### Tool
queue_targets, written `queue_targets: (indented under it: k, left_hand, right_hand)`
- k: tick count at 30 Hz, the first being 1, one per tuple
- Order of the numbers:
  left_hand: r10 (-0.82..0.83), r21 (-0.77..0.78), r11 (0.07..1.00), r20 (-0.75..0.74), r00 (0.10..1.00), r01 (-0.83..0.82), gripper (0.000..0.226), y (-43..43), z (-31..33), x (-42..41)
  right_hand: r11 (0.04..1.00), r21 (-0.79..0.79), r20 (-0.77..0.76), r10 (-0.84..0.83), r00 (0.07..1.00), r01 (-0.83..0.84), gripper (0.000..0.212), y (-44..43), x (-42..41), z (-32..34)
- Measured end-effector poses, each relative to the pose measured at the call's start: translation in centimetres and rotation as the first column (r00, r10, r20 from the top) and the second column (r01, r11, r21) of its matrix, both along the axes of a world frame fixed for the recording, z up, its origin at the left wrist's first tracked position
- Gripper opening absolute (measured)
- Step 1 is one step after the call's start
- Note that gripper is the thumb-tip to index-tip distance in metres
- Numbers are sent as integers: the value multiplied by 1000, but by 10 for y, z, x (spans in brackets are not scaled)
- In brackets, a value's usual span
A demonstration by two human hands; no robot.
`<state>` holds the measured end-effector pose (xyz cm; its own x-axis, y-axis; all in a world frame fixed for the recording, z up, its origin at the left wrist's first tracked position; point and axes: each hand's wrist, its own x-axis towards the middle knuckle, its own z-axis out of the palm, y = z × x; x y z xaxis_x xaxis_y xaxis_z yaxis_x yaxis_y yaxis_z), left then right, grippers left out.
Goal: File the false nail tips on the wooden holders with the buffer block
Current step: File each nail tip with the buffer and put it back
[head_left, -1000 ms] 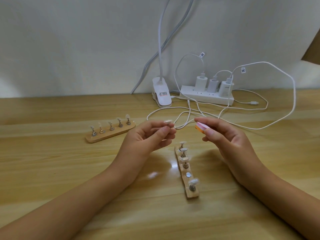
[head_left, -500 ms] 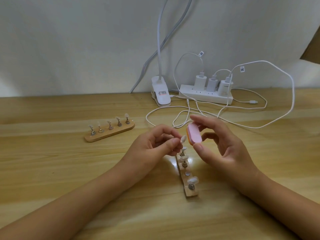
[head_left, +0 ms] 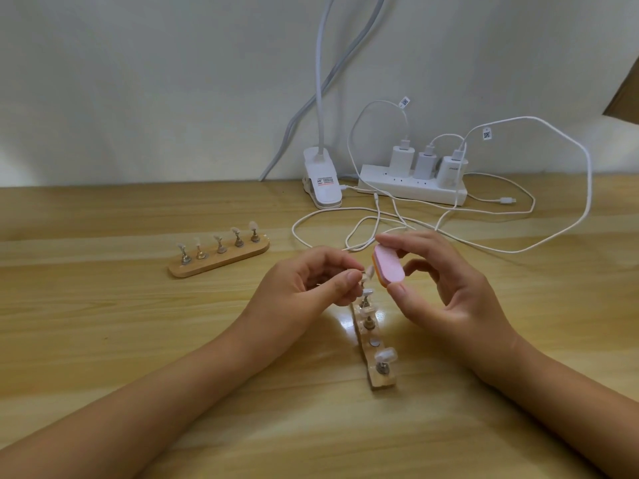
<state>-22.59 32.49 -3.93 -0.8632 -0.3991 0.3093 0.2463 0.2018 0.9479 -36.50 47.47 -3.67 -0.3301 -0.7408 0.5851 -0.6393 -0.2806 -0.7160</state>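
Observation:
My left hand (head_left: 311,285) pinches a small stand with a clear nail tip (head_left: 368,272) between thumb and fingers. My right hand (head_left: 446,288) holds a pink and orange buffer block (head_left: 389,267) by its ends, its edge right beside the tip. Below the hands a wooden holder (head_left: 378,354) lies lengthwise on the table with several nail tips on metal stands and one bare metal disc (head_left: 373,341). A second wooden holder (head_left: 219,255) with several tips lies to the left.
A white power strip (head_left: 411,188) with three chargers stands at the back by the wall. Loose white cables (head_left: 518,219) loop over the table behind my hands. A white lamp clamp (head_left: 321,183) sits left of the strip.
Both hands came down and together from a second ago. The buffer block turned from flat to upright and now sits beside the nail tip held in my left hand.

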Motion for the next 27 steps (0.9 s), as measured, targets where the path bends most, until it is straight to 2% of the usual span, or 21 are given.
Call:
queue_targets:
  k: [3,9,17,22,27]
  left_hand:
    - [-12,-34,999,6,1000,12,16,0,0,1]
    - [17,-195,981,11,1000,-14,10,1,-1,1]
    - [-24,-208,977,50,998,34,13,3,0,3]
    - [-9,-55,998,27,1000,10,17,1,4,3]
    - [-46,-117,992,63,997,53,12,2,3,4]
  right_hand:
    - [1000,-3,-79,8,997,-8,47,0,1,-1]
    - [1000,6,-35,7,999,-7,44,-1,-1,-1]
    - [999,20,-60,44,997,-43,43,-2,1,-1]
    - [999,26,-58,45,997,-43,42,0,-2,-1]
    - [999,12,-71,43,997,-42,43,-2,1,-2]
